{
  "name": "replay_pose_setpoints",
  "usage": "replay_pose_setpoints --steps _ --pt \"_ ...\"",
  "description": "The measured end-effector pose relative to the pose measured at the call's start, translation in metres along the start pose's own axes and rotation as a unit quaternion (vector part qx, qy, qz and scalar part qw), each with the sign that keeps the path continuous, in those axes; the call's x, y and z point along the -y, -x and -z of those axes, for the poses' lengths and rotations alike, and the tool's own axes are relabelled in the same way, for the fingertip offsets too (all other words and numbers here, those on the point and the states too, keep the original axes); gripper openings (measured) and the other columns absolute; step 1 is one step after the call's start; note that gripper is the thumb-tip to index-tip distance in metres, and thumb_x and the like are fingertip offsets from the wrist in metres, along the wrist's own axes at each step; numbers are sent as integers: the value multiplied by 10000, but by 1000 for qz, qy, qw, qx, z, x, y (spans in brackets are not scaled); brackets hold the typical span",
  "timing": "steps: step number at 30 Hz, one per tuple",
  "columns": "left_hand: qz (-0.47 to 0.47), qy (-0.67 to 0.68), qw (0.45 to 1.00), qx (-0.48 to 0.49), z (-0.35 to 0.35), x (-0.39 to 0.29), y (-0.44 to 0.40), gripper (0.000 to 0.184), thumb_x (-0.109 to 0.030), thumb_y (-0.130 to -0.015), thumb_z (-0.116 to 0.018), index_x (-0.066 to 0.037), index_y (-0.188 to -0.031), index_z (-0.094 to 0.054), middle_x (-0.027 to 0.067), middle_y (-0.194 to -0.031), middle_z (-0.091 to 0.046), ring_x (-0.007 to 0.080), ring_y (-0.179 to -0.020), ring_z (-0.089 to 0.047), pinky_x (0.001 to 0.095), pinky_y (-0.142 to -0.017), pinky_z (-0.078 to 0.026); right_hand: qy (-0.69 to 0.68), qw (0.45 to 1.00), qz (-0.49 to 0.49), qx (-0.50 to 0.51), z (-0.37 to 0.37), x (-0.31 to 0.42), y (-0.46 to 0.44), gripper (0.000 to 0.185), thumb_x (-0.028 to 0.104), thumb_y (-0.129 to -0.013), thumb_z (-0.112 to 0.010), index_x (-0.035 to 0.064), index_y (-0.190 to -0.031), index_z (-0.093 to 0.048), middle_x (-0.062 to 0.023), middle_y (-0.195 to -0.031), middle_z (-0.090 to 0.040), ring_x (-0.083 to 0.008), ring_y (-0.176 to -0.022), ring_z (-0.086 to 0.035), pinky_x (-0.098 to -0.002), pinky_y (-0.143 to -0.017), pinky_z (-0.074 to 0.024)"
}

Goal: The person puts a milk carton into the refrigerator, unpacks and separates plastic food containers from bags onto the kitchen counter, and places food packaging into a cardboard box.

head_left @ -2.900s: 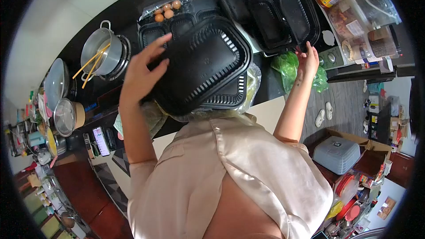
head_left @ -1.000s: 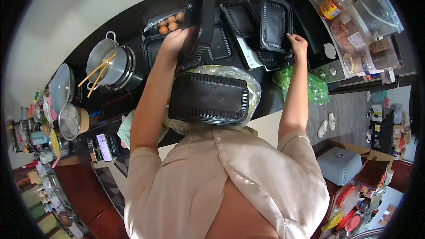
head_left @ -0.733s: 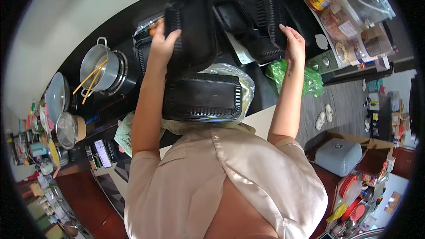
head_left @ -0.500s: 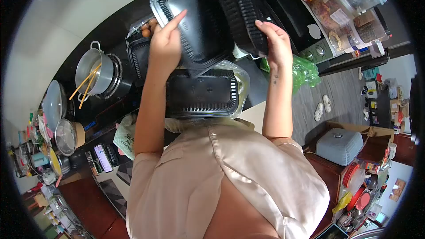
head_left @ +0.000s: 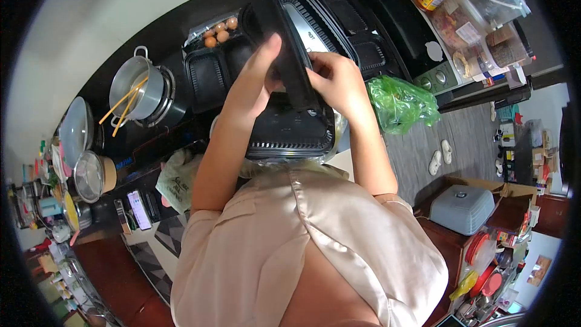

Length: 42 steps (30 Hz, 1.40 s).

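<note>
My left hand (head_left: 257,79) grips a black plastic food tray (head_left: 287,48), which is tipped nearly on its edge. Close by on the right, my right hand (head_left: 339,82) has its fingers curled at the near end of a second black tray (head_left: 336,27); its exact grip is partly hidden. That second tray's shiny base catches the light behind the tipped one. Below both hands, another black ribbed tray (head_left: 284,130) lies in front of my body, on clear plastic wrapping. Smaller black trays (head_left: 207,75) rest on the dark counter to the left.
A pot (head_left: 130,94) with chopsticks stands by the burner at left. Eggs (head_left: 221,33) in a clear pack lie behind the small trays. At right are a green plastic bag (head_left: 402,103) and a microwave (head_left: 399,24) with jars and tubs on top.
Both hands have come closer together. The left hand's tray has swung from facing me to nearly edge-on, and the right hand has moved left and down. The eggs and small trays are less covered.
</note>
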<state>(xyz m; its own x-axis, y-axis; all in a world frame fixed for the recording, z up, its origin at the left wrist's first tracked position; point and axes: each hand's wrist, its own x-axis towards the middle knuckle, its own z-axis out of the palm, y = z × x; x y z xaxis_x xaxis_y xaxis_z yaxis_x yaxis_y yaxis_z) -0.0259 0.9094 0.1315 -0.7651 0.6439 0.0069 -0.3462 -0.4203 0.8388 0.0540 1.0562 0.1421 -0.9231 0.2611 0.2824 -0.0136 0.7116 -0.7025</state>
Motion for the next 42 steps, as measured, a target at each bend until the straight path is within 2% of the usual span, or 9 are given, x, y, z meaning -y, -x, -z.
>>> replay_pose_setpoints --steps 2,4,9,24,28,32,34,36,42 --pt "14 13 1000 -11 0 -6 2 474 -456 -917 -516 -57 -1168 -558 41 -1057 -624 125 -934 -614 289 -790 -524 91 992 67 -55 -4 3 3 254 186 -760 -737 -8 -917 -690 -81 -699 -587 -162 -576 -576 -267 -569 -477" --pt "6 30 999 -31 -1 -11 0 467 -440 -916 -515 -52 -1173 -553 54 -1065 -627 132 -941 -618 294 -804 -522 -49 985 61 -157 3 22 0 225 163 -759 -743 1 -909 -701 -73 -759 -591 -126 -611 -580 -237 -576 -471" --pt "-11 25 999 -39 -3 -31 5 568 -510 -885 -521 -53 -1224 -525 90 -1175 -589 190 -1079 -571 360 -935 -441 -509 839 112 159 31 23 13 189 -3 -810 -672 -22 -997 -689 -75 -927 -633 -134 -838 -605 -237 -761 -484" --pt "0 31 995 -95 -20 -36 11 547 -474 -949 -406 -31 -1257 -498 111 -1165 -612 232 -1048 -604 386 -928 -465 -493 848 144 133 25 21 19 258 26 -788 -699 -19 -1041 -681 -77 -910 -636 -130 -810 -583 -239 -743 -465" --pt "-17 14 998 -65 -5 -24 4 689 -598 -874 -471 -52 -1295 -460 118 -1229 -551 249 -1122 -551 419 -945 -445 -263 950 166 -2 14 23 23 176 26 -706 -758 -10 -868 -700 -87 -817 -650 -154 -786 -599 -253 -744 -480" --pt "14 -20 987 -160 21 -15 0 736 -608 -933 -313 -23 -1376 -364 117 -1246 -557 236 -1143 -542 388 -973 -420 -91 941 236 -226 17 10 13 140 45 -713 -758 -13 -688 -633 -71 -717 -620 -154 -638 -543 -241 -618 -438" --pt "7 -42 980 -195 31 -18 3 627 -509 -951 -379 -30 -1352 -421 127 -1229 -560 236 -1129 -545 379 -970 -419 -238 932 36 -272 27 0 9 324 88 -799 -719 -4 -576 -502 21 -568 -407 -77 -558 -356 -239 -511 -282" --pt "-20 -215 946 -242 26 -29 15 441 -311 -945 -462 -43 -1291 -509 134 -1215 -561 247 -1120 -543 372 -963 -422 -219 933 17 -285 34 -41 -7 382 140 -859 -677 21 -559 -473 58 -543 -361 -33 -541 -313 -227 -485 -245" --pt "-105 -208 940 -249 44 -27 24 451 -24 -850 -449 -35 -1297 -511 136 -1248 -543 179 -1107 -528 263 -960 -391 -315 909 -62 -267 8 -143 -38 176 144 -876 -662 -29 -841 -675 -42 -723 -647 -117 -622 -642 -214 -574 -496"
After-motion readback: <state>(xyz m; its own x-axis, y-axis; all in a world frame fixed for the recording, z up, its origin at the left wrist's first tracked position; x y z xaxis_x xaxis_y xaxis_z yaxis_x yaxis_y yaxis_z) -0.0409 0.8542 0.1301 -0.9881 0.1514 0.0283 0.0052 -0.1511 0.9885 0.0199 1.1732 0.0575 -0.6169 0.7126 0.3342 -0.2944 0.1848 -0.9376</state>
